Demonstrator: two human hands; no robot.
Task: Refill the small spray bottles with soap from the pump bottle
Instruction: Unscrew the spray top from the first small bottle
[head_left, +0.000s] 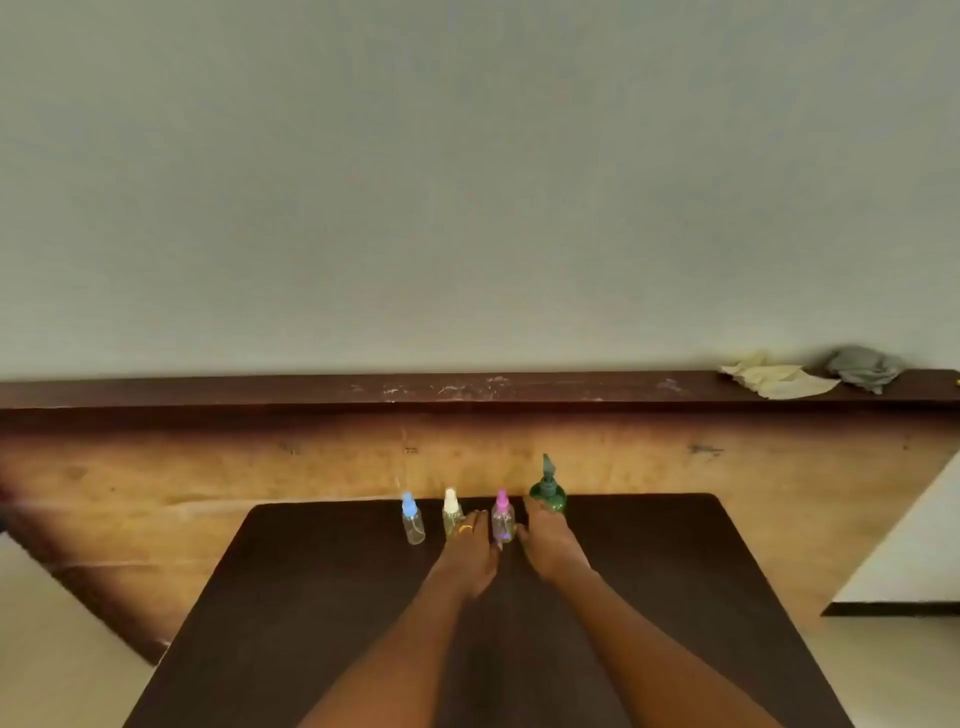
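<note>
Left hand (470, 552), right hand (546, 545), pink-capped bottle (503, 517) between

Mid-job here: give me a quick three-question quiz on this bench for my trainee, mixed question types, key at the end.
1. True or false: the green pump bottle stands at the right end of the row.
2. How many small spray bottles stand on the dark table?
3. Which cap colour sits between the left hand and the right hand? A blue, B white, C pink.
Key: 1 true; 2 three; 3 C.
</note>
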